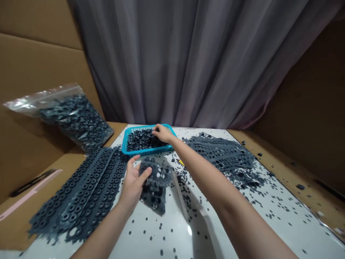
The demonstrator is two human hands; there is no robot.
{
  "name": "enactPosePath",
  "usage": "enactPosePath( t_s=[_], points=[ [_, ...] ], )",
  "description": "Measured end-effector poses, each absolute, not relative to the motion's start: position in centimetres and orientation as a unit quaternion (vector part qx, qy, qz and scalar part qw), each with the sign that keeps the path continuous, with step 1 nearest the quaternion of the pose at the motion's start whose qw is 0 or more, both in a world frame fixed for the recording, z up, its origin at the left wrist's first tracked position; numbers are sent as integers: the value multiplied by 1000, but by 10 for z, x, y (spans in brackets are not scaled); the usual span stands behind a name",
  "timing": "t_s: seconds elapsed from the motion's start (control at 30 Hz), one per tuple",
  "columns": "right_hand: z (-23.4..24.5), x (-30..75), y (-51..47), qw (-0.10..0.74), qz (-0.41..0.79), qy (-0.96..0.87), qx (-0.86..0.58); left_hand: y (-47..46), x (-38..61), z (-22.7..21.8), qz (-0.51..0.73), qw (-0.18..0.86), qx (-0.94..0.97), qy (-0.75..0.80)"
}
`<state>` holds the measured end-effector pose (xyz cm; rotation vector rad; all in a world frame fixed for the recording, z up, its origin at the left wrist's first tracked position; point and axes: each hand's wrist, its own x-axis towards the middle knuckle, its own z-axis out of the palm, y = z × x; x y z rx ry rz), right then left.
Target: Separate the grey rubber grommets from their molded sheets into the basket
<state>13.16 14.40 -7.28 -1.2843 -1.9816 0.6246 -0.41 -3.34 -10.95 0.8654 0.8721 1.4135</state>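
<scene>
My left hand (134,180) grips a floppy dark rubber sheet (153,194) with rows of holes, its thumb pressed on top; the sheet hangs bent over the white table. Over the right part of a blue plastic basket (147,151) is my right hand (163,133), fingers pinched together. Whether a small piece sits between those fingertips I cannot make out. Many small dark rubber rings (140,140) fill the basket. Left of my left hand lie moulded rubber sheets (91,187) covered in rows of rings.
A zip bag (78,118) full of rings leans against the cardboard wall at left. Punched-out sheets (219,151) are piled at right, with dark scraps around. A pale stick (180,194) and something yellow (181,162) lie mid-table; a pink strip (32,194) is far left.
</scene>
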Motion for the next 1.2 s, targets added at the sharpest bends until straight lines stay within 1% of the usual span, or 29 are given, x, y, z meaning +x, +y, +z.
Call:
enactPosePath(
  t_s=[0.1,0.17,0.3,0.37,0.43,0.47,0.53,0.63,0.73,0.83,0.9,0.93,1.0,1.1,1.17,1.2],
  points=[
    [-75,119,158,285,256,-797,-466,-33,-3,-115,577,604,379,398],
    [-74,119,158,262,260,-816,-444,-32,-3,-116,569,604,385,404],
    [-62,127,144,276,225,-830,-428,-32,-3,-117,573,598,399,394],
    [-54,132,124,296,197,-837,-417,-33,-3,-117,574,596,410,383],
    [-48,138,93,307,167,-859,-375,-35,-3,-118,574,592,426,372],
    [-46,140,75,296,159,-877,-344,-35,-3,-118,574,586,436,370],
    [-45,145,38,227,132,-914,-308,-37,-4,-120,567,563,466,379],
    [-48,150,-3,161,50,-924,-343,-40,-5,-122,538,498,538,416],
    [-52,150,-17,123,22,-913,-389,-42,-8,-122,501,428,612,438],
    [-56,149,-16,103,29,-909,-404,-42,-10,-119,468,394,658,439],
    [-60,151,-13,116,71,-907,-399,-41,-10,-117,445,403,677,426],
    [-64,153,-11,136,117,-904,-389,-40,-11,-116,437,420,679,415],
    [-74,155,-9,191,268,-874,-358,-39,-11,-115,435,489,651,386],
    [-94,151,-5,284,534,-740,-294,-38,-10,-114,463,630,535,320],
    [-105,146,-3,349,653,-625,-249,-37,-11,-112,489,691,451,283],
    [-107,144,-1,388,686,-572,-225,-37,-11,-111,509,702,414,275]
  ],
)
